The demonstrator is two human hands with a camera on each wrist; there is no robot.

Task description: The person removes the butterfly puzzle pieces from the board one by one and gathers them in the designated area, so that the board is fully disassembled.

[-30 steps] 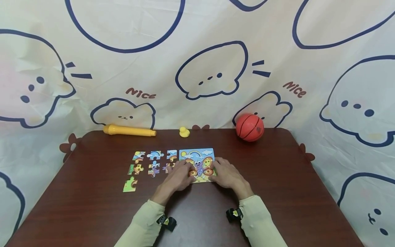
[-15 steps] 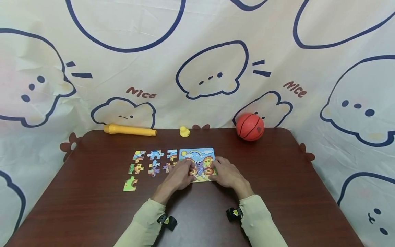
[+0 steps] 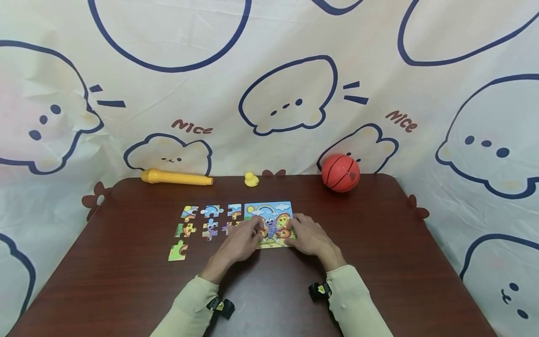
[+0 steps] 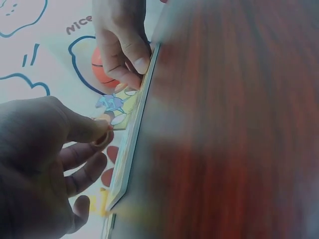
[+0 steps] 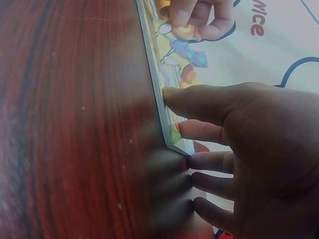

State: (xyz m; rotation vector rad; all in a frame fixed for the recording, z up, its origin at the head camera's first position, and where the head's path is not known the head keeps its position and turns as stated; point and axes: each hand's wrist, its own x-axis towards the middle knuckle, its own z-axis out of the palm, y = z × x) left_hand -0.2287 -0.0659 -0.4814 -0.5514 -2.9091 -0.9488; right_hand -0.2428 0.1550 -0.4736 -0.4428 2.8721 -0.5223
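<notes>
From the head view, the puzzle board [image 3: 269,220] lies mid-counter [image 3: 379,262], loose pieces [image 3: 202,224] just left; the left hand [image 3: 240,241] and right hand [image 3: 307,236] rest on it. At the left wrist, the left hand [image 4: 45,159] pinches a puzzle piece [image 4: 117,112] on the board. At the right wrist, the right hand [image 5: 249,149] lies released, fingertips pressing the board's near edge.

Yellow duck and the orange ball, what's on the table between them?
Nothing: in the head view, only bare brown table lies between the yellow duck and the orange ball.
</notes>
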